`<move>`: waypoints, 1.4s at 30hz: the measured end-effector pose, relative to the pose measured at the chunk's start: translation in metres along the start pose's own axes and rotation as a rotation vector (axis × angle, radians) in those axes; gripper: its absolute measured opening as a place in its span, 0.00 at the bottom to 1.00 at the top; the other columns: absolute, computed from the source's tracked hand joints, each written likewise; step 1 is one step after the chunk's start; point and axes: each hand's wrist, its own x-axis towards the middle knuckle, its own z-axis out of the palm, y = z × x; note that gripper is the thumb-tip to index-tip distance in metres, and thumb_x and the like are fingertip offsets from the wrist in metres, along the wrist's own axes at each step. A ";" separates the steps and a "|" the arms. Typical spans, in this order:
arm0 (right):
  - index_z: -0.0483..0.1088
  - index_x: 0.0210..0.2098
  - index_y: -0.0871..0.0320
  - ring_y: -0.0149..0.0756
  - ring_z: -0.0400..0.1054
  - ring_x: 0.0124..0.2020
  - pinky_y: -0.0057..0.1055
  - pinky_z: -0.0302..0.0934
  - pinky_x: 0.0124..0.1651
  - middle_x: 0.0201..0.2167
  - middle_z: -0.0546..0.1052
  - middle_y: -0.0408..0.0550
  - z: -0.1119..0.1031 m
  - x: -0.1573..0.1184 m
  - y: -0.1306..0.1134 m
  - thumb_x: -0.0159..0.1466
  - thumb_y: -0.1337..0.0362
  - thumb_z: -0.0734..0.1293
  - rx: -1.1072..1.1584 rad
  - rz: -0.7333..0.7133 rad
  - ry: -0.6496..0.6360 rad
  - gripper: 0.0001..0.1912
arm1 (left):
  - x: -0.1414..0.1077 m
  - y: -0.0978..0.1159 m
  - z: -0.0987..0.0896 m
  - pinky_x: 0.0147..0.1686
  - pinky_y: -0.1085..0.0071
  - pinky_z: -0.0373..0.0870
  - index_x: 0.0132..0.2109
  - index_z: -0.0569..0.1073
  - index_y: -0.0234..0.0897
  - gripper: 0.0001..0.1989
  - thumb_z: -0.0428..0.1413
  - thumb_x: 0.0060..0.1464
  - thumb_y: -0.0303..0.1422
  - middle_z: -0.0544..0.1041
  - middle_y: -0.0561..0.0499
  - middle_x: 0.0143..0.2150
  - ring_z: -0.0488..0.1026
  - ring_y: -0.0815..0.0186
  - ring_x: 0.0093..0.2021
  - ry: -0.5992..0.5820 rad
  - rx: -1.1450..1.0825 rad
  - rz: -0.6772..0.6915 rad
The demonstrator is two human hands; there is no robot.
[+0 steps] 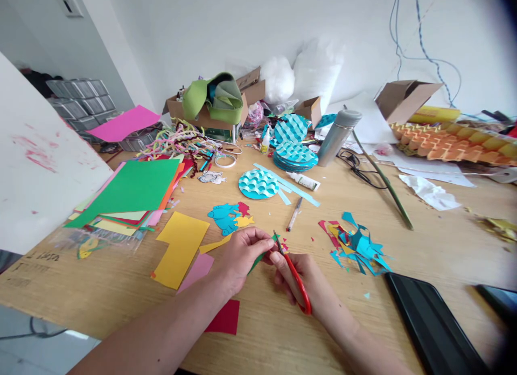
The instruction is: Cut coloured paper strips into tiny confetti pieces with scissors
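Wall, white, plain; below it a wood-grain desk, heavily stocked. Items as ff.:

1. L hand, near front ctr.: thumb & fingers pinched on sm. green paper, mostly hidden by the hand.
2. R hand, just beside L: fingers closed round scissors, red hdls., blades pointing up & twd. L fingertips. Can't tell if blades touch the green pc.
3. Yellow sheet, notched, flat, left of L hand; pink pc. & dk. red pc. partly under/beside L forearm.
4. Blue fish cutout, flat beyond L hand, w/ sm. red & yellow cutouts at its right.
5. Pen, beyond the hands; wave-patterned disc farther back, w/ pale blue strips alongside; white tube near same.
6. Scrap heap, mostly blue, some red & yellow, right of R hand.
7. Blk. phone-like slab, front right.
8. Colored paper stack, left, green sheet uppermost.
9. Rear: metal flask, upright, slightly tilted in view; disc pile to its left; orange egg tray, far right.
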 end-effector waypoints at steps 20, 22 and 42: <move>0.61 0.14 0.58 0.23 0.52 0.05 0.19 0.44 0.09 0.04 0.60 0.39 -0.004 0.003 0.003 0.58 0.36 0.57 -0.056 0.137 -0.020 0.33 | 0.008 -0.001 -0.011 0.18 0.77 0.56 0.28 0.70 0.33 0.09 0.60 0.45 0.34 0.68 0.56 0.18 0.61 0.75 0.17 -0.049 0.093 -0.042; 0.61 0.14 0.58 0.23 0.53 0.05 0.19 0.44 0.10 0.04 0.61 0.39 -0.004 0.003 0.003 0.57 0.35 0.57 -0.053 0.131 -0.030 0.33 | 0.008 -0.001 -0.012 0.17 0.77 0.55 0.28 0.70 0.33 0.09 0.60 0.44 0.34 0.67 0.57 0.17 0.60 0.75 0.17 -0.041 0.118 -0.048; 0.66 0.22 0.60 0.25 0.58 0.13 0.22 0.53 0.19 0.10 0.66 0.42 -0.014 -0.006 -0.004 0.62 0.36 0.50 -0.195 -0.049 -0.198 0.34 | 0.008 0.017 -0.019 0.18 0.73 0.37 0.28 0.72 0.33 0.10 0.63 0.38 0.33 0.60 0.61 0.15 0.46 0.78 0.16 -0.093 0.208 -0.177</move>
